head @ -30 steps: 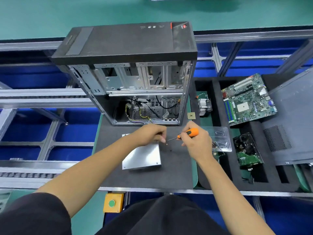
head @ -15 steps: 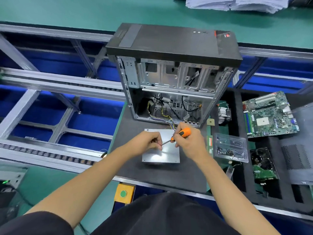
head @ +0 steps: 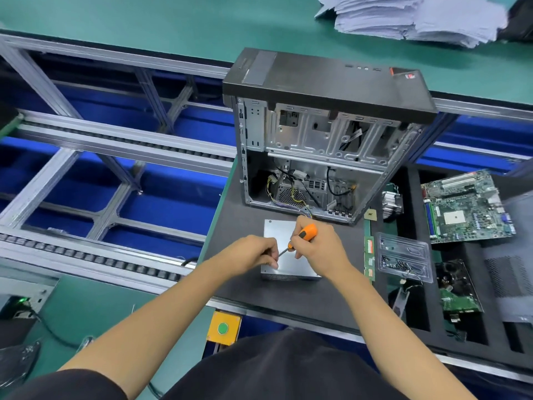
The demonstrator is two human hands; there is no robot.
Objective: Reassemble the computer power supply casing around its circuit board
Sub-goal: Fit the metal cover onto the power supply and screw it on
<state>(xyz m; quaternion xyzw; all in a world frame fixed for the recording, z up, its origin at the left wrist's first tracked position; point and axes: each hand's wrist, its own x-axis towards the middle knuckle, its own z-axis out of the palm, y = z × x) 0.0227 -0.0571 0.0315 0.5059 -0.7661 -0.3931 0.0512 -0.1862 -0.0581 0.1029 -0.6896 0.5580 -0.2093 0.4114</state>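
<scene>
I am gripping the orange-handled screwdriver (head: 304,235) in my right hand (head: 323,249), fingers curled round the handle, its tip angling down-left. My left hand (head: 253,254) is pinching at that tip, apparently seating a screw too small to confirm. Both are working over the flat grey sheet-metal power supply casing (head: 291,264), lying on the black foam mat (head: 230,226) just before the open grey steel computer tower (head: 323,157). Likely failure: the screw dropping or cross-threading if the tip is tilting off-axis.
</scene>
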